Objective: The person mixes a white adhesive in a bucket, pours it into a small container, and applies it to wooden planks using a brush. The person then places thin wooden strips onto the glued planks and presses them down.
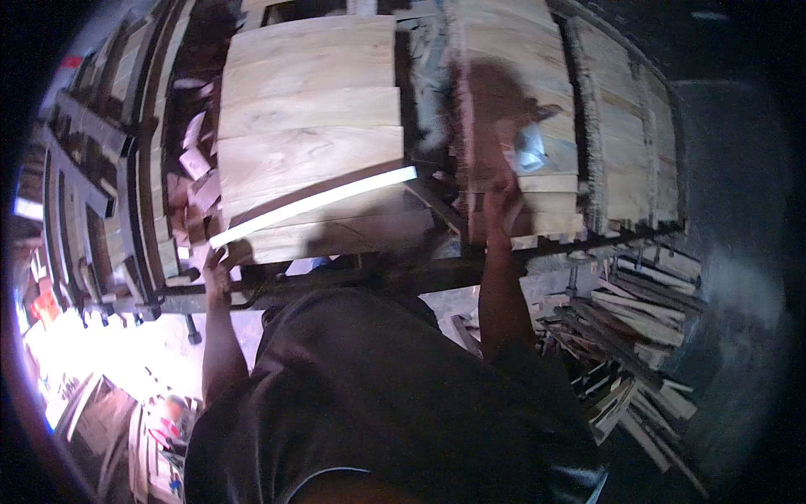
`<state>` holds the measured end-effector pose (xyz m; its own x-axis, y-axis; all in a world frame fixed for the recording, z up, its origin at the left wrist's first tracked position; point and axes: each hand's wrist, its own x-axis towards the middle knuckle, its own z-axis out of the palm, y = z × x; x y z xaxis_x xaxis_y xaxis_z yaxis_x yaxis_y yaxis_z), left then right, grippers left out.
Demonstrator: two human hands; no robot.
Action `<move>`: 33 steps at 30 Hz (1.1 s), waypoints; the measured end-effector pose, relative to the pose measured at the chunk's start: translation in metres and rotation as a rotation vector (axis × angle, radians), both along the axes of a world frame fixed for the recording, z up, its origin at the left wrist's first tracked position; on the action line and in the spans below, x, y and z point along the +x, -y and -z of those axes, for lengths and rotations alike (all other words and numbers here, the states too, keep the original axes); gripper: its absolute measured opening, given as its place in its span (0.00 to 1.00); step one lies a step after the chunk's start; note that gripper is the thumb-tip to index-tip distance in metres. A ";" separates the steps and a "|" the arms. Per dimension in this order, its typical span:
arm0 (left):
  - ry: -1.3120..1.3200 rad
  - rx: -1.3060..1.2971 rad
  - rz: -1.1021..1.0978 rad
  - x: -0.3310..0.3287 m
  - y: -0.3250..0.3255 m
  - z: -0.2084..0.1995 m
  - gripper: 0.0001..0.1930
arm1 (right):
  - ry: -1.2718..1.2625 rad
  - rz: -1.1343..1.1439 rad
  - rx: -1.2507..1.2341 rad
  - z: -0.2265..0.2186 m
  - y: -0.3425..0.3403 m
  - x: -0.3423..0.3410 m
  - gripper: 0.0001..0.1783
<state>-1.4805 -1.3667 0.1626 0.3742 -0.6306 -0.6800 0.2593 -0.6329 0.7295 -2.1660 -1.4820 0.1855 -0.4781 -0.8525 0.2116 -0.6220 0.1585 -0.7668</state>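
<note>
My left hand (217, 273) is closed on the lower left end of a long, narrow, brightly lit pale strip (315, 204). The strip slants up to the right across a panel of pale wooden boards (311, 109) laid edge to edge. My right hand (502, 200) is over the near part of a second board panel (516, 38), fingers bent together. Just beyond its fingertips shows a small white and pale-blue thing (530, 151), its kind unclear. What the right fingers hold is blurred and in shadow.
A dark metal frame with bars (374, 283) carries the panels; more boards (621, 126) lie to the right. Wood offcuts (199, 164) fill the gap at left. Scrap strips (638, 328) are piled on the floor at right, more wood pieces (109, 420) at lower left.
</note>
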 end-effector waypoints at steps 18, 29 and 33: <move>0.553 -0.380 0.235 0.004 0.170 -0.039 0.18 | 0.177 -0.447 0.452 -0.032 0.144 0.184 0.28; 0.692 -0.505 0.332 0.024 0.535 -0.020 0.22 | 0.101 -0.226 0.032 0.041 0.473 0.203 0.34; 0.778 -0.429 0.393 0.028 0.608 -0.001 0.22 | 0.296 -0.182 -0.033 0.070 0.528 0.217 0.32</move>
<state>-1.4522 -1.9743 0.1632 0.3322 -0.9431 -0.0147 -0.5663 -0.2118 0.7965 -1.9487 -2.0103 0.1157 -0.3636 -0.9243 0.1159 -0.3879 0.0372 -0.9210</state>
